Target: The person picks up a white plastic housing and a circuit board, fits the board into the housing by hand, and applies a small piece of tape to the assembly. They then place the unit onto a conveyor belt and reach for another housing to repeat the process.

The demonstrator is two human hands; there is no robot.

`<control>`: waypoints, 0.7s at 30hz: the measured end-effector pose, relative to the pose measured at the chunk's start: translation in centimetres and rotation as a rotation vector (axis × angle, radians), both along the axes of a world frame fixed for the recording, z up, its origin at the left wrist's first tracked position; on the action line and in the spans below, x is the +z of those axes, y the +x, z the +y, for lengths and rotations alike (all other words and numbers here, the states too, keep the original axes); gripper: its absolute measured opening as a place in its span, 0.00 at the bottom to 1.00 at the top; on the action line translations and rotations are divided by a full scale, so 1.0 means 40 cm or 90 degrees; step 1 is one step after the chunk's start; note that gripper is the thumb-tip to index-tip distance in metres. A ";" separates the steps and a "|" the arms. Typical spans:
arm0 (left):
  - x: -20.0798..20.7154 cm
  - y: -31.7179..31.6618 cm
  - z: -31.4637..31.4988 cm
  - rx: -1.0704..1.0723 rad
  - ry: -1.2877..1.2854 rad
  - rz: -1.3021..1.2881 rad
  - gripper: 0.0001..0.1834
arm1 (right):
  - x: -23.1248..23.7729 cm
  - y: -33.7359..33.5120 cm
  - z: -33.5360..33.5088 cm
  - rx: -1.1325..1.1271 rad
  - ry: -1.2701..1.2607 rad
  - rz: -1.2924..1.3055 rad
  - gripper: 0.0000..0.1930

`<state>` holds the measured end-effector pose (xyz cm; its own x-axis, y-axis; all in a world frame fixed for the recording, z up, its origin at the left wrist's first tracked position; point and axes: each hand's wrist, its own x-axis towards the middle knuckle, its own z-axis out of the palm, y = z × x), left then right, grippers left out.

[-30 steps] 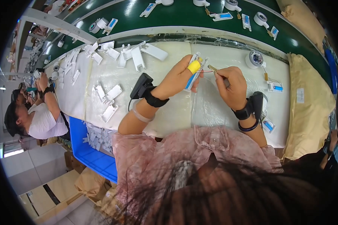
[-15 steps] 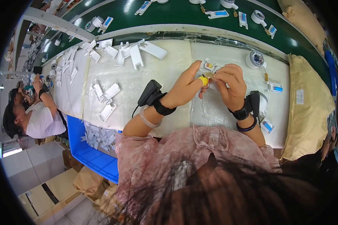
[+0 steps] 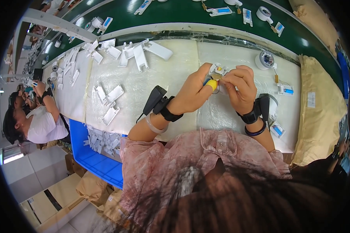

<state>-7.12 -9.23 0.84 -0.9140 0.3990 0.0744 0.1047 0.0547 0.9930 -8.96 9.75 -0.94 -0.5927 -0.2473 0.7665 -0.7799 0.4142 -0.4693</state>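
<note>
Above the right half of the bench, my left hand (image 3: 193,92) grips a small white plastic housing (image 3: 218,69), with a bit of blue showing beside the fingers. A yellow cover (image 3: 212,84) sits on its thumb tip. My right hand (image 3: 241,88) meets it from the right, thumb and forefinger pinched on a small brown piece (image 3: 216,77) with a thin dark wire below. To the right lies a round white unit (image 3: 265,60), wired to a white holder with a blue battery (image 3: 287,91). A similar holder (image 3: 277,130) lies by my right wrist, partly hidden.
White plastic covers (image 3: 140,58) lie at the back left, with several more (image 3: 112,99) nearer. A blue bin (image 3: 99,165) of pale parts stands lower left. A green conveyor (image 3: 175,17) carries units behind the bench. Brown paper (image 3: 319,105) borders the right; a co-worker (image 3: 44,122) sits left.
My left hand and the housing have shifted slightly right, and more blue shows by its fingers. Units on the conveyor have slid a little to the left. The co-worker's raised hand has moved.
</note>
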 end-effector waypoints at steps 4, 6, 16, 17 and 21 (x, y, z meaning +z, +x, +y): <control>-0.012 0.000 -0.006 0.001 0.012 0.018 0.18 | 0.007 0.002 -0.002 0.000 0.002 -0.007 0.12; -0.019 -0.004 -0.016 -0.033 0.060 0.027 0.15 | 0.010 0.003 -0.002 0.002 0.009 -0.012 0.12; -0.027 0.005 0.010 0.051 0.055 -0.018 0.13 | 0.011 0.003 -0.004 0.016 0.026 -0.035 0.11; -0.030 0.005 0.010 0.052 0.052 -0.023 0.13 | 0.011 0.005 -0.004 0.015 0.025 -0.036 0.11; -0.040 0.006 0.013 0.063 0.061 -0.034 0.12 | 0.007 0.002 -0.007 0.006 0.015 -0.020 0.11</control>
